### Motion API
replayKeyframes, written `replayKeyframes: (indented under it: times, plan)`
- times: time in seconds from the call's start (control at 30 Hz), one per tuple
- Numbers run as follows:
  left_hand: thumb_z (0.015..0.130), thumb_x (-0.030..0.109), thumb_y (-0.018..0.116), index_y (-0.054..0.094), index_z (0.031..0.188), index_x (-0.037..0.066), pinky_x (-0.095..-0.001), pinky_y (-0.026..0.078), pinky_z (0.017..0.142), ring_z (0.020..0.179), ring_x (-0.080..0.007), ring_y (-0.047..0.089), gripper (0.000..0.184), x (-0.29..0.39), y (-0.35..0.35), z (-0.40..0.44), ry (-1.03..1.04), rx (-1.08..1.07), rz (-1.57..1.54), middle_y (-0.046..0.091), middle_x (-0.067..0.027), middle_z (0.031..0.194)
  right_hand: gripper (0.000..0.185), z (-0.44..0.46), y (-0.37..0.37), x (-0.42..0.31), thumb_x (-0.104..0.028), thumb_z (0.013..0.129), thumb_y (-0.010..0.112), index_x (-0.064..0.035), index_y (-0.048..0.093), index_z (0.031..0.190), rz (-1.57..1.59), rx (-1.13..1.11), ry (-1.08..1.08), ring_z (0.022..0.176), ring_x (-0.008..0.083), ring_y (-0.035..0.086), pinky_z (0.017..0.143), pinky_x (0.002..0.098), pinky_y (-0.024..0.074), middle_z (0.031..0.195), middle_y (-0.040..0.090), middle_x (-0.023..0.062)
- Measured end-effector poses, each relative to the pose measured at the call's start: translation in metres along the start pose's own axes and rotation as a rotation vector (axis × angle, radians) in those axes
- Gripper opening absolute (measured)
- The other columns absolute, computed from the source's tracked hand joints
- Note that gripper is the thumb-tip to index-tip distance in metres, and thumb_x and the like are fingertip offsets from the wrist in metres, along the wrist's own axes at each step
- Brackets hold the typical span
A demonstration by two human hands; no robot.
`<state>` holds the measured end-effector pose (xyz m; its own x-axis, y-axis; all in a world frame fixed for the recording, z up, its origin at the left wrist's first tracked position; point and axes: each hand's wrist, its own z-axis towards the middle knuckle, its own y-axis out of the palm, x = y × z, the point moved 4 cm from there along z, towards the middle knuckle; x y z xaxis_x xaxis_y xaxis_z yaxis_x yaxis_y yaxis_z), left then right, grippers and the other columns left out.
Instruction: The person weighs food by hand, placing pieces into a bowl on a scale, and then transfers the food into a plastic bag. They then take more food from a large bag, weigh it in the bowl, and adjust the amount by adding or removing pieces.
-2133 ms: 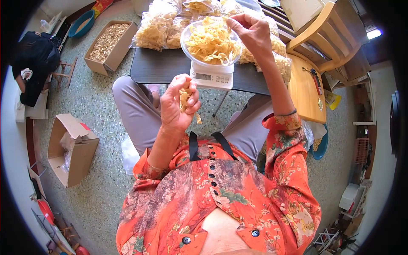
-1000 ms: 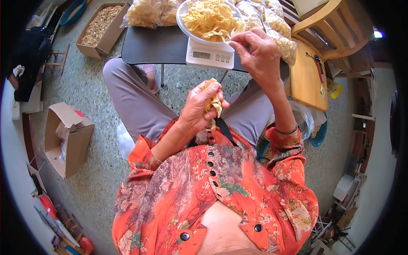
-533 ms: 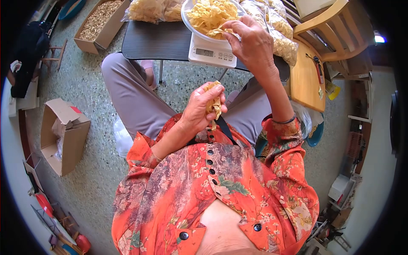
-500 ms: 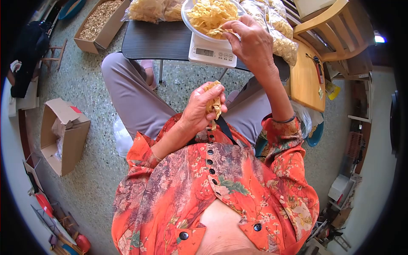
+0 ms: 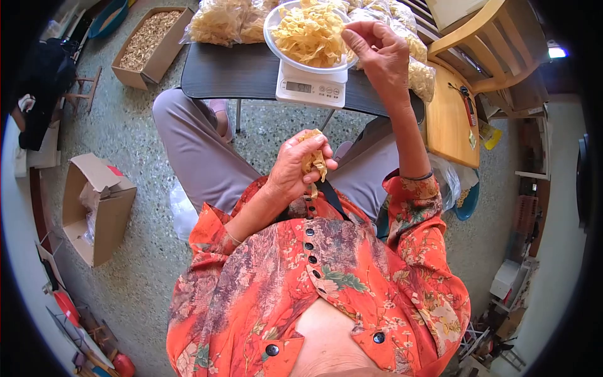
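My left hand (image 5: pixel 295 164) is closed around a small bunch of pale yellow dried flakes (image 5: pixel 314 164), held over my lap. My right hand (image 5: pixel 384 58) is at the right rim of a white plastic bowl (image 5: pixel 271 39). Its thumb and forefinger are bent together near the rim; whether a flake is between them I cannot make out. Heaped in the bowl are more dried flakes (image 5: pixel 311 31). Under the bowl stands a white digital kitchen scale (image 5: pixel 311 88), its display lit but too blurred to read.
Clear bags of dried pieces (image 5: pixel 217 22) line the back of the black folding table (image 5: pixel 232 69). At right, a wooden chair (image 5: pixel 449 119) carries a pair of scissors or similar tool. Cardboard boxes (image 5: pixel 113 213) stand on the floor at left.
My right hand has drawn back slightly to the right from the heaped flakes to the bowl's rim. My left hand keeps its bunch in nearly the same place. The view has shifted slightly.
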<state>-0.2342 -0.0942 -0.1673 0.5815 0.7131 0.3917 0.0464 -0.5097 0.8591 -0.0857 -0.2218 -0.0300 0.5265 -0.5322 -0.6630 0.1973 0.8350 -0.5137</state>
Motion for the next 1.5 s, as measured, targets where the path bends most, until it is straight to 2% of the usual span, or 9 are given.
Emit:
replayKeyframes:
  times: [0.07, 0.33, 0.53, 0.8, 0.9, 1.07, 1.17, 1.37, 1.5]
  plan:
    - [0.096, 0.018, 0.058, 0.056, 0.103, 0.007, -0.0180, 0.038, 0.035, 0.069, -0.0158, 0.068, 0.013, 0.001, -0.002, 0.002, 0.002, -0.017, -0.003, 0.064, -0.0070, 0.087, 0.014, 0.002, -0.001, 0.004, -0.015, 0.086, 0.075, -0.0022, 0.073, 0.094, 0.251, 0.076, 0.099, 0.066, 0.0034, 0.057, 0.060, 0.0186, 0.0472, 0.075, 0.066, -0.0016]
    - [0.097, 0.018, 0.057, 0.056, 0.112, 0.008, -0.0176, 0.036, 0.035, 0.066, -0.0144, 0.064, 0.018, 0.014, -0.007, 0.001, 0.123, 0.026, -0.003, 0.062, -0.0056, 0.086, 0.015, -0.046, -0.013, -0.026, -0.010, 0.088, 0.073, 0.0014, 0.069, 0.097, 0.440, -0.075, 0.219, 0.072, 0.0042, 0.061, 0.064, 0.0179, 0.0489, 0.081, 0.069, 0.0015]
    - [0.099, 0.034, 0.056, 0.056, 0.106, 0.009, -0.0176, 0.034, 0.036, 0.059, -0.0122, 0.062, 0.026, 0.015, -0.007, 0.004, 0.195, 0.018, 0.011, 0.062, -0.0037, 0.082, 0.011, -0.108, -0.001, -0.029, -0.007, 0.086, 0.074, -0.0008, 0.068, 0.093, 0.390, -0.223, 0.275, 0.067, 0.0019, 0.058, 0.059, 0.0176, 0.0464, 0.079, 0.065, -0.0010]
    - [0.092, 0.059, 0.054, 0.050, 0.118, 0.006, -0.0173, 0.036, 0.037, 0.060, -0.0099, 0.060, 0.059, 0.008, -0.004, 0.004, 0.232, -0.077, -0.029, 0.060, -0.0046, 0.088, 0.012, -0.129, 0.004, -0.042, -0.002, 0.079, 0.075, -0.0002, 0.067, 0.088, 0.254, -0.236, 0.225, 0.056, 0.0072, 0.051, 0.050, 0.0243, 0.0413, 0.076, 0.061, 0.0042]
    - [0.091, 0.058, 0.057, 0.051, 0.119, 0.005, -0.0172, 0.036, 0.038, 0.059, -0.0094, 0.058, 0.060, 0.009, -0.005, 0.005, 0.221, -0.075, 0.011, 0.060, -0.0052, 0.089, 0.015, -0.124, 0.004, -0.051, -0.004, 0.076, 0.076, -0.0025, 0.068, 0.088, 0.073, -0.353, 0.116, 0.060, 0.0186, 0.058, 0.055, 0.0291, 0.0471, 0.076, 0.062, 0.0082]
    - [0.093, 0.052, 0.059, 0.053, 0.115, 0.005, -0.0167, 0.036, 0.039, 0.061, -0.0078, 0.058, 0.052, 0.012, 0.002, 0.001, 0.259, -0.097, 0.011, 0.060, -0.0062, 0.092, 0.014, -0.118, 0.006, -0.044, -0.009, 0.077, 0.076, -0.0053, 0.069, 0.088, 0.040, -0.327, 0.050, 0.069, 0.0244, 0.066, 0.062, 0.0339, 0.0528, 0.077, 0.063, 0.0091]
    - [0.095, 0.041, 0.063, 0.054, 0.109, 0.007, -0.0162, 0.035, 0.038, 0.059, -0.0072, 0.058, 0.038, 0.013, 0.002, 0.001, 0.281, -0.061, 0.016, 0.061, -0.0041, 0.087, 0.014, -0.123, 0.014, -0.042, -0.008, 0.076, 0.074, -0.0070, 0.068, 0.088, -0.012, -0.380, -0.044, 0.070, 0.0272, 0.066, 0.063, 0.0350, 0.0533, 0.079, 0.063, 0.0087]
    - [0.097, 0.027, 0.063, 0.057, 0.100, 0.008, -0.0163, 0.033, 0.037, 0.057, -0.0070, 0.058, 0.020, 0.016, -0.005, 0.001, 0.310, 0.023, 0.073, 0.062, -0.0022, 0.082, 0.009, -0.098, 0.000, -0.047, -0.007, 0.076, 0.076, -0.0049, 0.069, 0.083, 0.076, -0.432, -0.008, 0.065, 0.0234, 0.065, 0.059, 0.0334, 0.0515, 0.074, 0.063, 0.0090]
    - [0.097, 0.024, 0.062, 0.057, 0.101, 0.009, -0.0162, 0.031, 0.037, 0.057, -0.0063, 0.057, 0.017, 0.011, -0.004, 0.001, 0.254, 0.022, 0.140, 0.063, -0.0023, 0.079, 0.010, -0.057, -0.021, -0.033, -0.007, 0.079, 0.077, -0.0013, 0.070, 0.084, -0.065, -0.195, 0.029, 0.062, 0.0144, 0.061, 0.057, 0.0276, 0.0488, 0.073, 0.065, 0.0087]
